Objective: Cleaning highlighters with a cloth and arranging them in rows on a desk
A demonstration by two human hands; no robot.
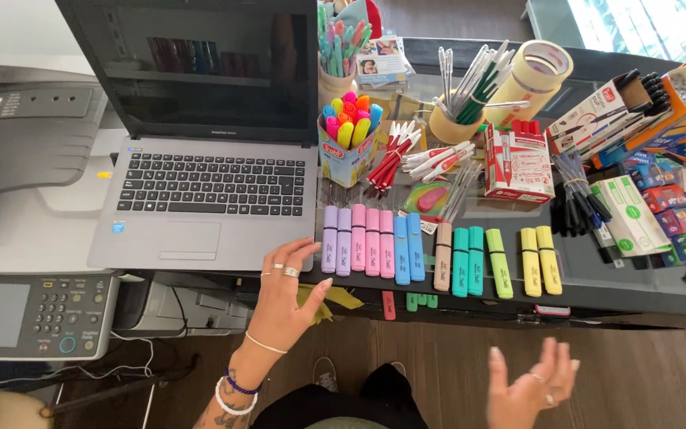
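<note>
Smooth, satin plastic pastel highlighters (438,254) lie on a glossy dark glass counter (597,274), beside a matt grey plastic laptop (200,206), printed cardboard marker box (519,163), glossy tape roll (535,75), above wood-grain flooring (637,373).
</note>
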